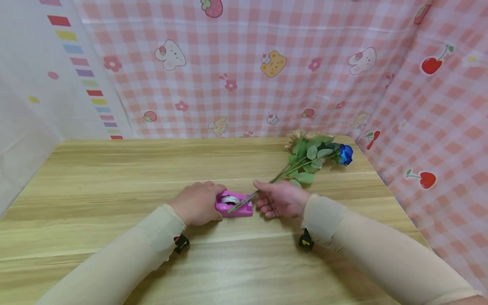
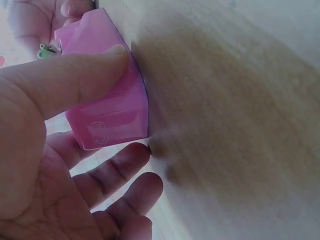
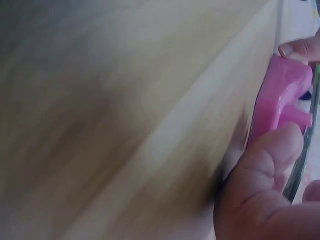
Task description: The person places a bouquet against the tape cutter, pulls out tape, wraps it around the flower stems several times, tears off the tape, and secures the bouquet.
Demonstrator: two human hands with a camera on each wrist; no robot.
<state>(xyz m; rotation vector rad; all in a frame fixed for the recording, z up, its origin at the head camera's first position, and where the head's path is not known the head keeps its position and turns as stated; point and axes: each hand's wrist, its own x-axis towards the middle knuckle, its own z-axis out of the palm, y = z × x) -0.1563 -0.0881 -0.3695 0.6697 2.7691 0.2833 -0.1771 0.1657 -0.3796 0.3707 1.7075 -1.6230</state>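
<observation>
My left hand (image 1: 200, 203) grips the rear end of a pink tape dispenser (image 2: 107, 115), its thumb along one side. A roll of clear tape (image 1: 230, 200) sits inside the dispenser, which stands on the table. Artificial flower stems (image 1: 278, 174) slant across the dispenser's top, their cut green ends (image 2: 46, 51) over the tape roll. With curled fingers, my right hand (image 1: 282, 199) holds these stems at the dispenser's front end; the thumb crosses over them. At the far end of the stems are green leaves (image 1: 305, 177), a blue rose (image 1: 345, 155) and pale peach flowers (image 1: 297, 136).
The wood-grain table (image 1: 95, 182) extends around both hands. A pink checked cloth (image 1: 236, 55) hangs behind its far edge, and another patterned cloth (image 1: 438, 127) borders the right side. A white cloth (image 1: 30, 106) covers the left side.
</observation>
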